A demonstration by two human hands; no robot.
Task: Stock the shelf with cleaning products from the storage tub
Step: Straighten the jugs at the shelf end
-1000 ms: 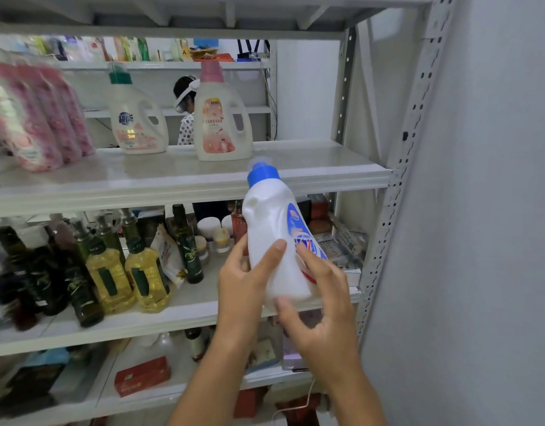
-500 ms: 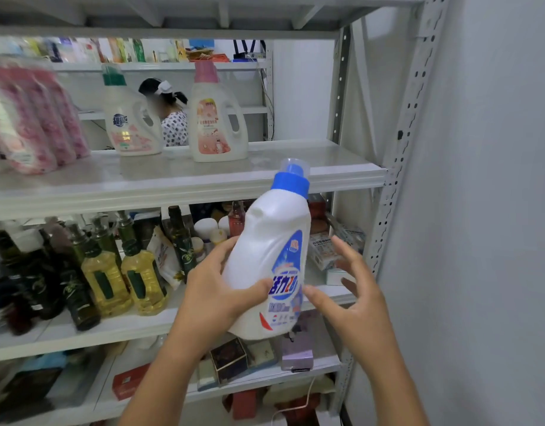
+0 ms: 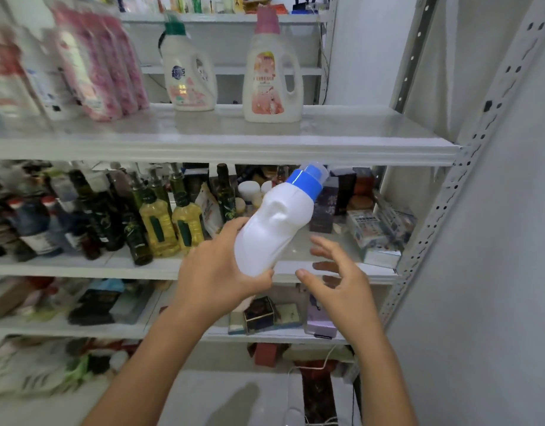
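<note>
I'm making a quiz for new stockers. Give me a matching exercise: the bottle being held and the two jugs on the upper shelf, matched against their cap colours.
Things:
1. held bottle
2. left jug on the upper shelf
3. right jug on the same shelf

Cap colours:
A. pink
B. blue
C. green

Pairs: 1-B; 2-C; 3-A.

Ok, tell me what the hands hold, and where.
Left hand grips the white bottle round its lower body; right hand holds nothing, open beside it.
</note>
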